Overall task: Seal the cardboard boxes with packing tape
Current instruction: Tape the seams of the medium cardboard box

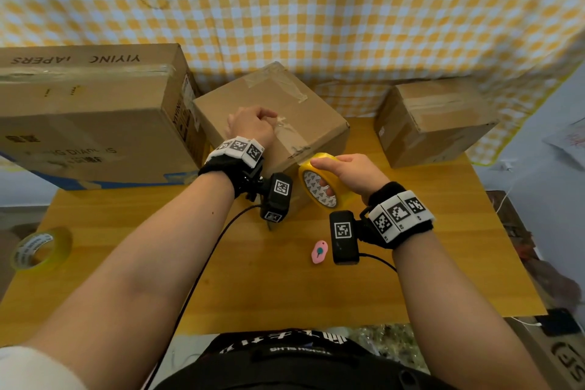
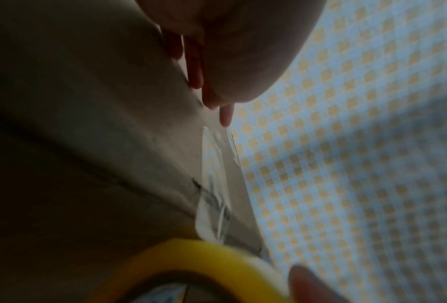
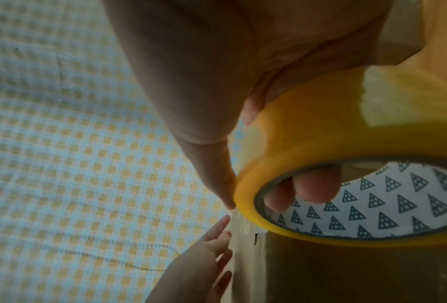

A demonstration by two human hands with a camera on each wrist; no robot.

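While the tape strip (image 1: 289,136) runs across the middle box (image 1: 272,123) at frame centre, we're mid-seal. Left hand (image 1: 253,125) presses the strip down with fairly straight fingers, gripping nothing. Right hand (image 1: 345,172) grips the yellow tape roll (image 1: 318,187), fingers through the core, at the box's near corner. Next, likely: pull over the edge, cut; the pink cutter (image 1: 319,252) lies lower centre. Wooden table (image 1: 285,288), spare roll (image 1: 41,248) lower left, checked cloth (image 1: 316,9) behind.
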